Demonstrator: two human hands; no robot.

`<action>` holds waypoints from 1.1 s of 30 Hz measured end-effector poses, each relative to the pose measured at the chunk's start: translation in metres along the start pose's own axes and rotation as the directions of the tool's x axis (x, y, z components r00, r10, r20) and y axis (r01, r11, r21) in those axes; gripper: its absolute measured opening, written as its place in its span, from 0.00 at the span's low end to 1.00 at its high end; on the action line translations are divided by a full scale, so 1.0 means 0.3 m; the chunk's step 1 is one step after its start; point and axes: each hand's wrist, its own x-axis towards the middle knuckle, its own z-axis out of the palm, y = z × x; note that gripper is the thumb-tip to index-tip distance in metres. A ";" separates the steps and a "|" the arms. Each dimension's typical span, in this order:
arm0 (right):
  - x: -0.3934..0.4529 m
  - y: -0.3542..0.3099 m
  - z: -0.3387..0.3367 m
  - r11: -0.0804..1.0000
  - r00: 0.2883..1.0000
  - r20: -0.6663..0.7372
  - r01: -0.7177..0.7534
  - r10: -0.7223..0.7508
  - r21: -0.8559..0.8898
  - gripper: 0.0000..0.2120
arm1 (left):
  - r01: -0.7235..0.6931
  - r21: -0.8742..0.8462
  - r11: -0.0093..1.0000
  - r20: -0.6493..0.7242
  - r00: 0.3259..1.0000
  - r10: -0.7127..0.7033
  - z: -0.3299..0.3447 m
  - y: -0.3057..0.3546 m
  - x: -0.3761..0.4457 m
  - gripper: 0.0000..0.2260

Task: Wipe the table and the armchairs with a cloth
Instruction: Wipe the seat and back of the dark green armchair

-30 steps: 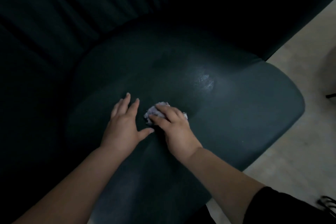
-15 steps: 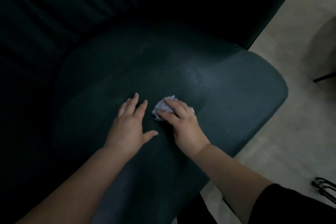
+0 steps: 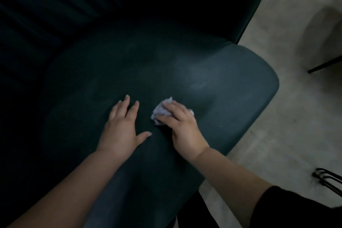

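Mid-seat on the dark armchair (image 3: pixel 212 83), right hand (image 3: pixel 182 127) seemingly gripping crumpled cloth (image 3: pixel 162 110), left hand (image 3: pixel 122 127) flat, fingers spread.

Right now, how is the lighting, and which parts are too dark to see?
Head view: dim overall; the armchair backrest is nearly black, the seat catches a faint sheen, the floor is brightest; the right hand and cloth stay readable.

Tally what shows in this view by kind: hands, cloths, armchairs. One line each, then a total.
Hands: 2, the left hand flat on the seat and the right hand on the cloth
Cloths: 1, the crumpled pale cloth
Armchairs: 1, the dark armchair
Total: 4
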 end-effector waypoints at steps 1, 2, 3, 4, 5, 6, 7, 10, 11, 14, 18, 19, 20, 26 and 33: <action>0.007 -0.005 -0.005 1.000 1.000 0.005 0.029 -0.029 -0.001 0.17 | -0.002 0.001 1.000 0.000 1.000 0.002 -0.004 -0.001 -0.001 0.42; 0.023 0.006 -0.020 0.999 0.999 -0.027 0.043 -0.043 -0.010 0.16 | -0.008 0.002 1.000 -0.001 1.000 0.008 -0.008 -0.002 0.000 0.42; 0.044 0.028 -0.045 0.999 0.996 -0.089 0.028 -0.030 -0.030 0.15 | -0.014 0.000 1.000 -0.002 1.000 0.014 -0.010 -0.006 0.000 0.42; 0.071 0.058 -0.073 0.998 0.985 -0.172 -0.038 0.029 -0.046 0.17 | -0.016 -0.005 1.000 -0.005 1.000 0.016 -0.012 -0.010 0.000 0.42; 0.099 0.091 -0.106 0.988 0.961 -0.243 -0.145 0.129 -0.048 0.19 | -0.014 -0.013 1.000 -0.008 1.000 0.014 -0.013 -0.017 0.001 0.42; 0.125 0.119 -0.133 0.964 0.931 -0.274 -0.262 0.240 -0.046 0.23 | -0.008 -0.022 1.000 -0.013 1.000 0.008 -0.012 -0.025 0.000 0.41; 0.147 0.137 -0.145 0.937 0.908 -0.267 -0.347 0.323 -0.046 0.25 | 0.002 -0.031 1.000 -0.025 1.000 -0.002 -0.009 -0.034 0.002 0.41; 0.197 0.107 -0.103 0.946 0.937 -0.193 -0.313 0.293 -0.084 0.27 | 0.030 -0.052 0.998 -0.070 0.997 -0.033 -0.003 -0.052 0.004 0.39; 0.212 0.080 -0.074 0.963 0.959 -0.150 -0.256 0.242 -0.083 0.28 | 0.035 -0.057 0.998 -0.081 0.996 -0.040 -0.002 -0.055 0.005 0.39; 0.251 0.001 0.000 0.995 0.997 0.008 -0.073 0.073 -0.069 0.31 | 0.043 -0.082 0.996 -0.098 0.994 -0.051 -0.004 -0.066 0.016 0.38; 0.321 -0.007 0.004 0.998 0.999 -0.024 -0.031 0.033 0.049 0.24 | 0.072 -0.131 0.989 -0.125 0.988 -0.089 -0.027 -0.107 0.033 0.37; 0.352 -0.003 -0.013 0.990 0.994 -0.077 -0.073 0.083 0.117 0.22 | 0.079 -0.141 0.987 -0.131 0.987 -0.098 -0.036 -0.120 0.038 0.37; 0.386 0.010 -0.027 0.983 0.983 -0.131 -0.104 0.125 0.154 0.22 | 0.086 -0.150 0.985 -0.135 0.985 -0.106 -0.045 -0.134 0.044 0.37; 0.454 -0.029 0.020 0.983 0.993 -0.027 -0.114 0.112 -0.143 0.30 | 0.202 -0.191 0.961 -0.158 0.960 -0.233 -0.085 -0.207 0.096 0.38; 0.540 -0.060 0.023 0.997 0.996 -0.084 0.026 -0.032 -0.073 0.27 | 0.214 -0.225 0.951 -0.151 0.956 -0.251 -0.098 -0.252 0.118 0.40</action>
